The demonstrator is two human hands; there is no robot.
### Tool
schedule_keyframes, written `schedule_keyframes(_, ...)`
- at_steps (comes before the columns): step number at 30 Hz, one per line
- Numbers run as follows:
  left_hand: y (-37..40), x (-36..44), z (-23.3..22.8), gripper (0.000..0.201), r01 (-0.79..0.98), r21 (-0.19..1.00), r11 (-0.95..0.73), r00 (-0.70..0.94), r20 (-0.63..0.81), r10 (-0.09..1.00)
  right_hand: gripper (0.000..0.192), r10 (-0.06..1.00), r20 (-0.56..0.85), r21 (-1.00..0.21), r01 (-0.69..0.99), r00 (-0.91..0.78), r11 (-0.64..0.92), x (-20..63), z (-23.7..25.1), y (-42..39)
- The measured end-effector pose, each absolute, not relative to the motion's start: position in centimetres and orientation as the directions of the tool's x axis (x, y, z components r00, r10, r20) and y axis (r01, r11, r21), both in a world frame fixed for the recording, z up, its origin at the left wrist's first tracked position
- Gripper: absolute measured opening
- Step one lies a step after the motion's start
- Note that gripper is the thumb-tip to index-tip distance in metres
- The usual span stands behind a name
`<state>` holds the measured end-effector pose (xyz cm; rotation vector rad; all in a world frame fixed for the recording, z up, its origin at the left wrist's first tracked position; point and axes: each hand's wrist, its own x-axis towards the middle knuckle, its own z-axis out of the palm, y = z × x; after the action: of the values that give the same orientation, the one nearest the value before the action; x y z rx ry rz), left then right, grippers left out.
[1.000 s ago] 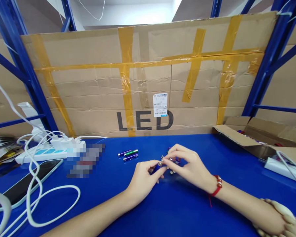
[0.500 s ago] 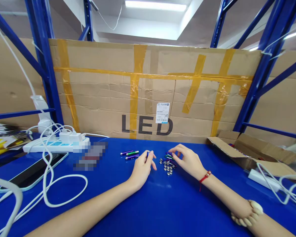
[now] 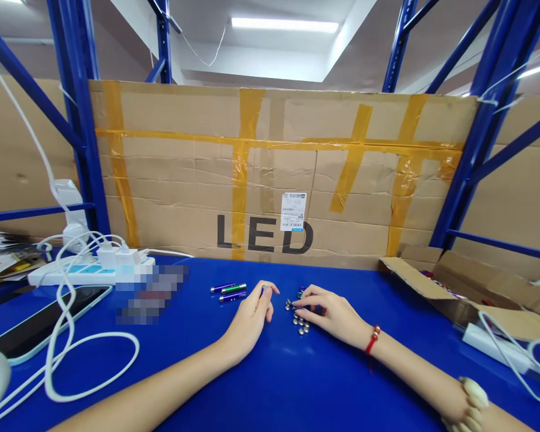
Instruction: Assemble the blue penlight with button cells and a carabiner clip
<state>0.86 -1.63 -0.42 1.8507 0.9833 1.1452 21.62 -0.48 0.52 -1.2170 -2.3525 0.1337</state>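
Moved since the frame half a second earlier: right hand (image 3: 335,315), shifted from the coloured tubes (image 3: 300,294) toward the viewer, its fingertips now at the far edge of the silver caps (image 3: 301,331). Table (image 3: 270,384): glossy blue top, full width of the view. Cardboard panel (image 3: 184,192): upright along the back, amber tape in strips, black letters LED, one white label (image 3: 293,211). Carton (image 3: 409,279): open, low, brown, at the right end. Phone (image 3: 31,327): dark screen, pale edge, lying at the left beneath loops of white cable (image 3: 94,397). Power strip (image 3: 90,274): white with light blue sockets, behind the phone. Left hand (image 3: 247,321): fingers curled and closed on a blue tube (image 3: 265,290), one small end visible between thumb and forefinger, remainder hidden. Right hand: thumb and forefinger close to each other; whether a small piece is pinched there cannot be told. Three tubes (image 3: 234,289): slim, shiny, two purple and one green, silver at the ends, lying roughly parallel just beyond the left hand. Coloured tubes: blue and green, mostly concealed behind the right hand. Silver caps: small, round, polished, loosely clustered on the table between the hands, nearer the right; exact count uncertain, some lying under the fingers.
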Motion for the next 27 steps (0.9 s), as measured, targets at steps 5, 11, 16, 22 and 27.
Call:
schedule_keyframes(5, -2.3, 0.7, -0.3, 0.033, 0.331, 0.744, -0.581, 0.487, 0.393, 0.780, 0.015, 0.798, 0.424, -0.269, 0.782, -0.428, 0.562, 21.7, 0.0, -0.9)
schedule_keyframes(11, -2.9, 0.8, 0.0, 0.027, 0.455, 0.638, -0.622, 0.564, 0.334, 0.755, 0.012, 0.801, 0.477, -0.370, 0.743, -0.363, 0.557, 22.0, -0.4, -0.6)
schedule_keyframes(16, -2.9, 0.9, 0.2, 0.021, 0.499, 0.609, -0.616, 0.574, 0.301, 0.762, 0.012, 0.704, 0.653, -0.434, 0.623, -0.280, 0.650, 21.6, 0.0, -1.2)
schedule_keyframes(22, -2.8, 0.9, 0.2, 0.020, 0.477, 0.607, -0.635, 0.584, 0.321, 0.745, 0.008, 0.627, 0.720, -0.484, 0.432, -0.298, 0.761, 20.0, 0.6, -3.2)
schedule_keyframes(27, -2.8, 0.9, 0.1, 0.024, 0.481, 0.610, -0.630, 0.576, 0.322, 0.751, 0.006, 0.618, 0.733, -0.507, 0.378, -0.285, 0.775, 19.1, 0.8, -4.4)
